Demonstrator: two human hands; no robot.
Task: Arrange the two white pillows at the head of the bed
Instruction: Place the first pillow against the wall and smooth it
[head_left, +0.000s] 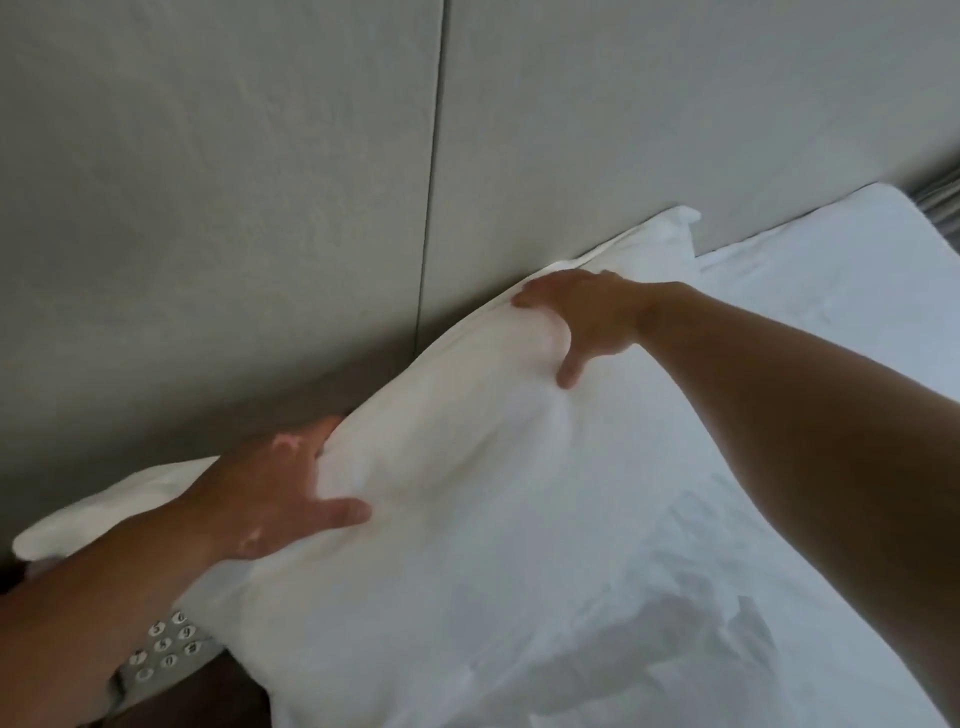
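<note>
Two white pillows show, one pillow (467, 493) plump and creased against the headboard (260, 208) at the bed's (831, 291) head, another pillow (119, 499) flatter at its left corner, with left hand (265, 499) and right hand (587, 317) both clamped, fingers spread, along the plump one's upper edge.

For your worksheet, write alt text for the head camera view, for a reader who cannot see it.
Both hands, left and right, grip a white pillow against a grey padded headboard. A telephone keypad shows below the left arm.
</note>
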